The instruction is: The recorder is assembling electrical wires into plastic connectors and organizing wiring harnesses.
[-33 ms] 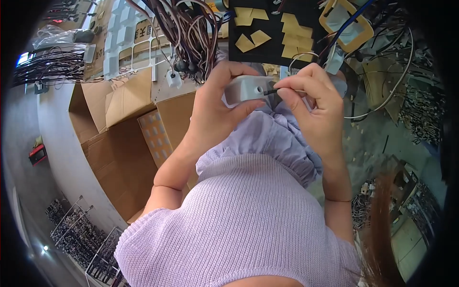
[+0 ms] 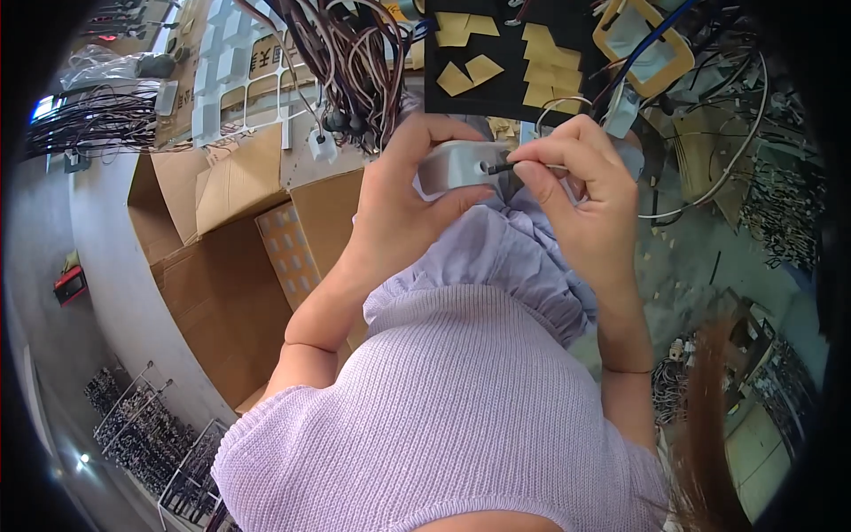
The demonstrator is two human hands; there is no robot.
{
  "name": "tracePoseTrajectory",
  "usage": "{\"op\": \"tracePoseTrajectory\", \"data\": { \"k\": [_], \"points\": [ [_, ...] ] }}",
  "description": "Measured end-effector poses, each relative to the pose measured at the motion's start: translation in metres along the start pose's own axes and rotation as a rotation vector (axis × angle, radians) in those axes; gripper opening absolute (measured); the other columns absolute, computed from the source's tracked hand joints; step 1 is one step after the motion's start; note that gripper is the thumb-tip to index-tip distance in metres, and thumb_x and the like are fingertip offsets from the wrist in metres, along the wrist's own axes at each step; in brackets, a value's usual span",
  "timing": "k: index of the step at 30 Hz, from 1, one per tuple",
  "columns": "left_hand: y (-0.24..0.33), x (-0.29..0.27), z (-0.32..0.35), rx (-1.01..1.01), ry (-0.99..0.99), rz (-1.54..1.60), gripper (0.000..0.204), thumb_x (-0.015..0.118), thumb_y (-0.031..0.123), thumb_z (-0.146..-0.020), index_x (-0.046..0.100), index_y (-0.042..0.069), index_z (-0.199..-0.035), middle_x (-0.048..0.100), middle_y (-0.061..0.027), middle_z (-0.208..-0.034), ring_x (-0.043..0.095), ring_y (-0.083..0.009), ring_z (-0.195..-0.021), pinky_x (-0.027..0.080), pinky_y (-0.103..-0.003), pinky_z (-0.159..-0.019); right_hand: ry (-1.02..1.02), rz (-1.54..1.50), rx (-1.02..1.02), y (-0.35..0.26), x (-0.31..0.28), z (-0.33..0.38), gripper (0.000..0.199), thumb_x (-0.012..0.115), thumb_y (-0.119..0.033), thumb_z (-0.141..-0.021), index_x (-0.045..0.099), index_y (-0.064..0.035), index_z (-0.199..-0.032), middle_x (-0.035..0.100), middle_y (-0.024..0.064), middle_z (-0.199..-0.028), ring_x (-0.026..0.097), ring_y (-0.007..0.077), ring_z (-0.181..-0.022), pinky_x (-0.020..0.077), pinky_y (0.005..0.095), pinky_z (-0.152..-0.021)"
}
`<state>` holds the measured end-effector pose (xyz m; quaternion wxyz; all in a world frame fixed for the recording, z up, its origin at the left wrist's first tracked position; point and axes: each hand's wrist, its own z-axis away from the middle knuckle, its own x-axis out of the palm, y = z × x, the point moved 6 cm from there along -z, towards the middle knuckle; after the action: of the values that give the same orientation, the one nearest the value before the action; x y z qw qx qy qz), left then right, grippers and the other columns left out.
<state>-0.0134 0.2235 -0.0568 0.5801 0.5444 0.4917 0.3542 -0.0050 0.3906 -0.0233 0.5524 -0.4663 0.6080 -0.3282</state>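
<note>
My left hand (image 2: pixel 399 204) grips a small light-grey plastic housing (image 2: pixel 448 167) in front of my chest, thumb beneath it and fingers curled over its top. My right hand (image 2: pixel 576 195) pinches a thin dark-tipped cable end (image 2: pixel 501 167) between thumb and forefinger. The tip touches a small hole in the housing's right face. The cable's thin wire runs back under my right fingers and is mostly hidden. Below both hands are my lilac knitted top and ruffled sleeve.
An open cardboard box (image 2: pixel 222 293) stands at the left. A hanging bundle of brown and black wires (image 2: pixel 346 62) and a black mat with yellow tape pieces (image 2: pixel 505 53) lie beyond the hands. Loose cables (image 2: pixel 771 204) cover the right side, and wire racks (image 2: pixel 151 426) sit at the lower left.
</note>
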Motion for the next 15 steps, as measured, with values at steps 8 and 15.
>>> {"op": "tracePoseTrajectory", "data": {
  "k": [8, 15],
  "points": [
    [0.011, 0.003, 0.000, 0.058, 0.067, -0.095, 0.041, 0.078, 0.001, -0.066, 0.058, 0.004, -0.101, 0.063, -0.0071, -0.094, 0.063, -0.0205, -0.084, 0.049, -0.029, -0.074, 0.068, 0.248, -0.273, -0.006, 0.005, 0.004, 0.015, 0.071, 0.002, -0.070, 0.064, -0.0020, -0.083, 0.049, 0.0068, -0.077, 0.053, 0.0222, -0.068, 0.0447, 0.0320, -0.057],
    [0.014, 0.011, -0.001, 0.172, 0.058, -0.266, 0.042, 0.078, 0.001, -0.062, 0.059, 0.005, -0.100, 0.064, -0.0095, -0.091, 0.062, -0.0289, -0.079, 0.049, -0.032, -0.069, 0.039, 0.391, -0.371, -0.015, 0.009, 0.011, 0.020, 0.070, 0.004, -0.067, 0.063, -0.0022, -0.085, 0.049, 0.0076, -0.078, 0.054, 0.0249, -0.074, 0.0460, 0.0361, -0.061]
  ]
}}
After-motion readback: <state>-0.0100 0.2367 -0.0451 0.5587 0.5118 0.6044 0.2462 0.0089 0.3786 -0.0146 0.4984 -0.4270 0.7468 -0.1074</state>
